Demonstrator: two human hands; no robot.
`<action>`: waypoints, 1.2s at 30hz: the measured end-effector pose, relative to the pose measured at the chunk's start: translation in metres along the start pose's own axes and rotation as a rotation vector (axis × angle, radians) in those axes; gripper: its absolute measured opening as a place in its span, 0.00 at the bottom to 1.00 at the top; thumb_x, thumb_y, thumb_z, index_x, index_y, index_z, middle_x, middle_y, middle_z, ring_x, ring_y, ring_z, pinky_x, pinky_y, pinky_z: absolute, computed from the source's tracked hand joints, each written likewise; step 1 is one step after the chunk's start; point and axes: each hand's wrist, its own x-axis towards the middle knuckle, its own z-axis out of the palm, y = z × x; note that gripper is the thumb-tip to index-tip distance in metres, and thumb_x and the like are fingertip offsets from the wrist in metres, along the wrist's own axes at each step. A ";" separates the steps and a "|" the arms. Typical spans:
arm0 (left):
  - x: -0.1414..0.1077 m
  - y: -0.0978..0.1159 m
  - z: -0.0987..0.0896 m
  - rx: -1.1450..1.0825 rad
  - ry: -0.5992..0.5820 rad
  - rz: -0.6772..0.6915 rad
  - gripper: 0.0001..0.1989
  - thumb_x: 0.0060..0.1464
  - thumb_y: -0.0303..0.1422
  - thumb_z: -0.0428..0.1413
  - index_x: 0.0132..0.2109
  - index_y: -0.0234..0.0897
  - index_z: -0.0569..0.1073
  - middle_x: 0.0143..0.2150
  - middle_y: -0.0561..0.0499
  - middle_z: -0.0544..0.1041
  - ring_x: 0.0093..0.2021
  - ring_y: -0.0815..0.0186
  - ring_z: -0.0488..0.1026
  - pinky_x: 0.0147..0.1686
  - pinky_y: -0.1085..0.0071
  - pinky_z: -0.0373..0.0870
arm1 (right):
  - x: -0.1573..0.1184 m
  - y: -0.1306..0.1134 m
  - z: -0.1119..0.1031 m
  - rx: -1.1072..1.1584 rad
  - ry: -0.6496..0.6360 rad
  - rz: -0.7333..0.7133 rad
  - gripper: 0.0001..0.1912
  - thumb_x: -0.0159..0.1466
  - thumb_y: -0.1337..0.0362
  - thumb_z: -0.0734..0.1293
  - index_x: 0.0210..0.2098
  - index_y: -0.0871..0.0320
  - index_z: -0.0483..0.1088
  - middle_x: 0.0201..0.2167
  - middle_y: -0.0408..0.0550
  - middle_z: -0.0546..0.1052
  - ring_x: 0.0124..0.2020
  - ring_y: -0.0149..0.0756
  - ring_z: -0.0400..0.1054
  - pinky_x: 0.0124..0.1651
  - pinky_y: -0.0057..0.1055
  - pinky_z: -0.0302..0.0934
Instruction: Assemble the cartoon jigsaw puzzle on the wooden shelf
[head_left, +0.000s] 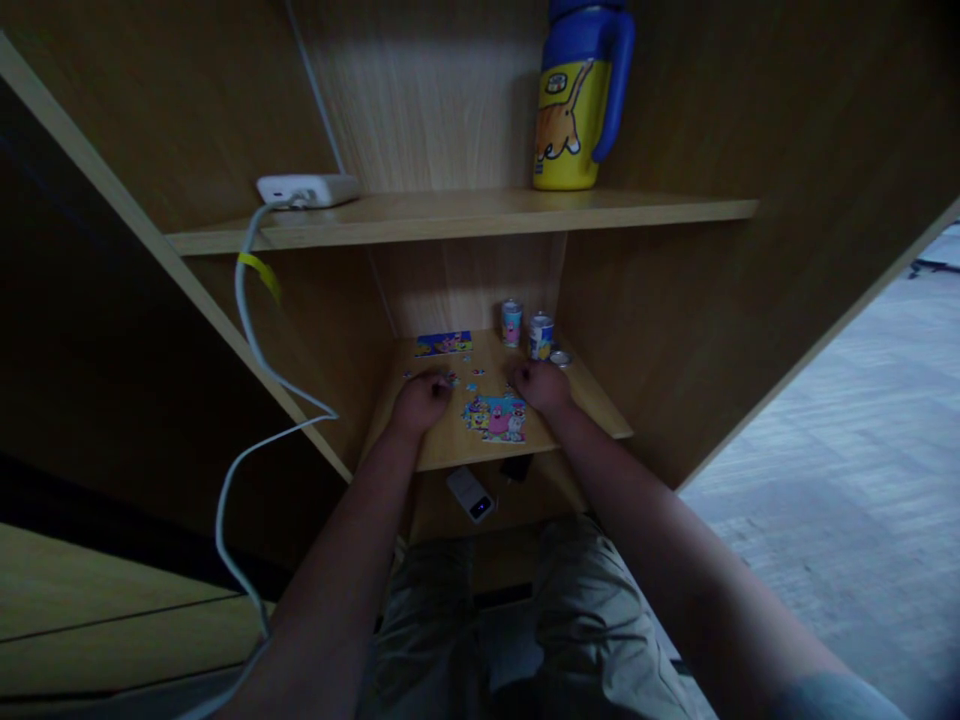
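Around the puzzle (496, 420) on the lower shelf (442, 448), two small cans (511, 326) stand between twelve and two o'clock, just beyond the right hand (545, 384), with a round lid (560, 357) beside them. A picture card (444, 344) lies at eleven. The upper shelf (450, 215) carries a blue and yellow bottle (570, 110) and a white box (311, 189) with a cable (242, 300). The left hand (420, 402) is near loose pieces (472, 387). Both hands' fingers are curled narrow; I cannot tell whether they pinch anything. The puzzle lies at four o'clock from the left fingers, seven from the right
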 end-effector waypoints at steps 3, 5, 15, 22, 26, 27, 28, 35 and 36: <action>0.000 0.000 0.001 -0.004 0.014 0.001 0.09 0.64 0.33 0.58 0.37 0.43 0.83 0.43 0.47 0.88 0.46 0.56 0.84 0.52 0.62 0.79 | 0.000 0.001 0.001 0.001 0.005 -0.012 0.25 0.81 0.50 0.60 0.53 0.55 0.86 0.50 0.57 0.88 0.51 0.46 0.83 0.45 0.31 0.67; 0.000 0.001 0.002 -0.007 0.022 0.003 0.09 0.63 0.32 0.57 0.37 0.43 0.83 0.43 0.47 0.88 0.46 0.56 0.84 0.52 0.62 0.79 | 0.000 0.001 0.001 -0.002 0.000 -0.008 0.25 0.81 0.50 0.60 0.53 0.54 0.86 0.50 0.57 0.88 0.51 0.45 0.83 0.45 0.31 0.67; 0.000 0.002 0.001 0.023 0.006 -0.014 0.10 0.64 0.32 0.57 0.38 0.42 0.84 0.43 0.46 0.88 0.45 0.55 0.84 0.52 0.61 0.79 | -0.001 0.000 0.001 -0.005 0.001 -0.023 0.24 0.81 0.50 0.60 0.53 0.54 0.86 0.50 0.57 0.88 0.50 0.44 0.83 0.44 0.30 0.65; 0.000 0.002 -0.001 0.023 0.003 -0.020 0.09 0.63 0.33 0.58 0.37 0.42 0.83 0.42 0.47 0.88 0.44 0.56 0.83 0.50 0.63 0.79 | 0.000 0.001 0.002 0.008 0.003 -0.029 0.24 0.81 0.49 0.61 0.52 0.54 0.86 0.50 0.56 0.88 0.50 0.45 0.82 0.45 0.31 0.66; 0.000 0.003 -0.002 0.019 -0.008 -0.006 0.10 0.64 0.34 0.57 0.38 0.42 0.83 0.41 0.46 0.88 0.45 0.55 0.83 0.51 0.62 0.79 | 0.001 0.002 0.004 0.007 0.012 -0.039 0.24 0.81 0.49 0.61 0.52 0.53 0.86 0.50 0.55 0.88 0.50 0.44 0.83 0.44 0.31 0.65; 0.000 0.003 -0.003 0.022 -0.007 -0.007 0.10 0.64 0.34 0.57 0.38 0.42 0.83 0.42 0.46 0.88 0.44 0.55 0.83 0.51 0.62 0.79 | 0.001 0.002 0.005 0.008 0.011 -0.047 0.24 0.81 0.49 0.61 0.52 0.53 0.86 0.50 0.55 0.88 0.50 0.44 0.83 0.44 0.31 0.65; 0.000 0.003 -0.003 0.026 -0.005 -0.009 0.10 0.64 0.34 0.57 0.38 0.42 0.83 0.42 0.46 0.88 0.44 0.55 0.83 0.51 0.62 0.78 | 0.001 0.002 0.005 0.009 0.008 -0.055 0.24 0.81 0.49 0.61 0.52 0.53 0.86 0.50 0.55 0.88 0.50 0.44 0.83 0.44 0.31 0.65; 0.001 0.005 -0.004 0.026 -0.010 -0.017 0.09 0.64 0.34 0.57 0.36 0.43 0.82 0.42 0.47 0.88 0.43 0.56 0.82 0.48 0.64 0.77 | 0.002 0.002 0.003 0.033 -0.014 -0.069 0.23 0.81 0.50 0.61 0.51 0.53 0.86 0.50 0.54 0.88 0.49 0.43 0.82 0.43 0.30 0.65; 0.001 0.005 -0.004 0.027 -0.008 -0.021 0.09 0.64 0.34 0.57 0.36 0.43 0.82 0.42 0.47 0.88 0.42 0.56 0.82 0.49 0.63 0.77 | 0.002 0.002 0.003 0.036 -0.016 -0.070 0.23 0.81 0.50 0.61 0.52 0.53 0.86 0.50 0.54 0.88 0.49 0.43 0.82 0.44 0.30 0.65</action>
